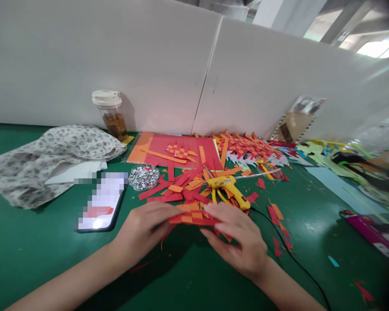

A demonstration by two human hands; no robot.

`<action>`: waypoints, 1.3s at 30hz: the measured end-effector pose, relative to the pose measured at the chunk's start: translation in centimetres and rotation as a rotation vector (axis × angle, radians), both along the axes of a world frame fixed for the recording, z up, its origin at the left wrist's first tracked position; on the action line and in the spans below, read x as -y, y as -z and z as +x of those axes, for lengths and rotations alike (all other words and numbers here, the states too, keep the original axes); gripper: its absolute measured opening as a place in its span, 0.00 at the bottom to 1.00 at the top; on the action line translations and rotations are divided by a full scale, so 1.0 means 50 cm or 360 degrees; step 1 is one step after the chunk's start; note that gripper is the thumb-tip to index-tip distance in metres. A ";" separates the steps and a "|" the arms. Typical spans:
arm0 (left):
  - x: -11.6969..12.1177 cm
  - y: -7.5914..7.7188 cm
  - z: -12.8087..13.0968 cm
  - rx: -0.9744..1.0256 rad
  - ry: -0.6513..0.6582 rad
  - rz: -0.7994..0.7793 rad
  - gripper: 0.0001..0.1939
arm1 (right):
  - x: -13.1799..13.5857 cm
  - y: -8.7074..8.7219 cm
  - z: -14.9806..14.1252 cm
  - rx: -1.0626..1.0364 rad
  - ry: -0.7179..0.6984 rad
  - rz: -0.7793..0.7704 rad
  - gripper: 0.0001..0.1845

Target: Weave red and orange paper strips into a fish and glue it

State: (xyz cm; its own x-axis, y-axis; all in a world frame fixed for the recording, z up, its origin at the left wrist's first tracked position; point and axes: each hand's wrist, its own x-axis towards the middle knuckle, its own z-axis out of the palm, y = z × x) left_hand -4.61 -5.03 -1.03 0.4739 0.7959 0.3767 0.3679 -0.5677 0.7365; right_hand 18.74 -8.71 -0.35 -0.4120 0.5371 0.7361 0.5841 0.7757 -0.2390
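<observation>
Both my hands hold a small woven piece of red and orange paper strips (192, 214) just above the green table (52, 255). My left hand (147, 229) pinches its left side with closed fingers. My right hand (238, 237) grips its right side, fingers curled under it. Loose red and orange strips (178, 190) lie scattered just beyond the piece. A yellow glue gun (228, 190) lies behind my right hand, its black cord (291, 255) running right past my wrist.
A phone (100, 201) lies left of my hands, next to a round dish of googly eyes (144, 177). Farther back are a patterned cloth (52, 155), a lidded jar (112, 114), a red sheet (181, 151), finished woven pieces (246, 149), and white partition boards (149, 65).
</observation>
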 end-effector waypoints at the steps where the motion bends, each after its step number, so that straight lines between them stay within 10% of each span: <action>1: 0.000 -0.014 -0.001 0.0144 -0.0140 -0.0201 0.11 | -0.001 -0.008 -0.005 -0.0238 0.0060 -0.0068 0.26; 7: 0.000 -0.065 0.011 0.0912 -0.0253 -0.1246 0.12 | -0.021 -0.039 -0.031 -0.0973 0.0129 -0.0896 0.38; 15: 0.015 -0.032 0.035 0.0852 -0.0065 -0.1525 0.18 | -0.031 -0.022 -0.065 -0.1080 0.0035 -0.1594 0.44; 31: 0.024 -0.016 0.044 0.0876 -0.0084 -0.1641 0.19 | -0.022 -0.018 -0.015 -0.0899 -0.0021 -0.1373 0.33; 39: 0.039 -0.019 0.051 0.0922 -0.0153 -0.1701 0.24 | 0.019 -0.019 -0.033 -0.0527 0.0428 -0.0471 0.08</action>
State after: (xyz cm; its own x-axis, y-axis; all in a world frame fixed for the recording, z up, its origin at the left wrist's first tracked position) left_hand -2.05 -6.98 -0.06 0.3751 0.8570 -0.3535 -0.1630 0.4363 0.8849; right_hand 17.11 -9.67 0.59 -0.0016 0.7968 0.6042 0.6096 0.4797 -0.6310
